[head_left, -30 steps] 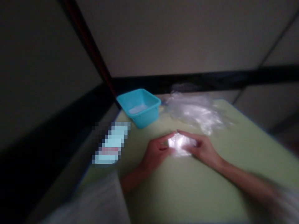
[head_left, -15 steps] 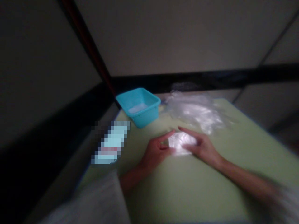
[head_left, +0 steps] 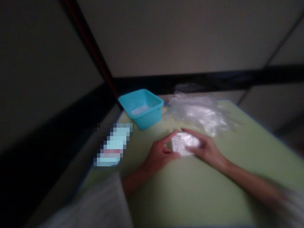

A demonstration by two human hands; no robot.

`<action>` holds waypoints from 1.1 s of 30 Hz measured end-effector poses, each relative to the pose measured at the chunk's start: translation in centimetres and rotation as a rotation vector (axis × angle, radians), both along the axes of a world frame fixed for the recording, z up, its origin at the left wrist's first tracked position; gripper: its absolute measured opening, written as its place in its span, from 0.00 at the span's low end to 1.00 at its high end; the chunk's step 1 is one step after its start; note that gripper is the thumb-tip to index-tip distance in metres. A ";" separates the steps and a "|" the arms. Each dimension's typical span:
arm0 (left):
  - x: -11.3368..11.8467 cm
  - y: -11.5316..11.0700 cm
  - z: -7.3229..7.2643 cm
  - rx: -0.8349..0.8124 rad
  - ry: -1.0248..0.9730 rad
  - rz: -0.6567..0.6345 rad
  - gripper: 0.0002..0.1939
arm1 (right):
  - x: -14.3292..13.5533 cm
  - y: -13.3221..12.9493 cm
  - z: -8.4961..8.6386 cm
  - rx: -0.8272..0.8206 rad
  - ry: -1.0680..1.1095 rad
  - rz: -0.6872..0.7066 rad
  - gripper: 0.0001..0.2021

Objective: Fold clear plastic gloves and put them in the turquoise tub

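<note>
A small, shiny white rectangular packet, apparently wrapped in clear plastic, is between my two hands just over the yellow-green table. My left hand grips its left edge, thumb at the near corner and index finger at the far corner. From the other side, my right hand holds the packet with the thumb lying on its top face and the fingers along the far edge. Blur hides what is inside the wrapping. The right hand's lower fingers are partly hidden.
A turquoise plastic basin with something whitish inside stands at the table's far left. Right of it lies a heap of clear plastic bags. A pixelated pale blue object sits on the left edge of the green table. Walls rise behind and left.
The packet has tilted slightly, and its near edge sits a little higher in view. My left thumb and index finger have shifted slightly at its corners; my right hand stays nearly still.
</note>
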State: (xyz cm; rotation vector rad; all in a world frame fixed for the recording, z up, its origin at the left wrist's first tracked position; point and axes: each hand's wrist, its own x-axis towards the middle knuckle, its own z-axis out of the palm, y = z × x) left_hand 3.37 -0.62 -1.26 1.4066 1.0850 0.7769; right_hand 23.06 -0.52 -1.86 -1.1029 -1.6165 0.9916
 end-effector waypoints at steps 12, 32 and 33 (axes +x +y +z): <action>-0.2 0.2 -0.6 0.042 0.008 0.014 0.45 | 0.2 0.0 -0.6 -0.078 0.040 -0.015 0.18; -2.9 3.1 -0.3 0.240 -0.276 0.694 0.16 | 0.1 0.0 -1.6 -0.075 0.024 0.011 0.20; -3.3 3.4 -0.1 0.235 -0.322 0.721 0.17 | 0.0 0.1 -1.7 -0.077 0.023 0.021 0.20</action>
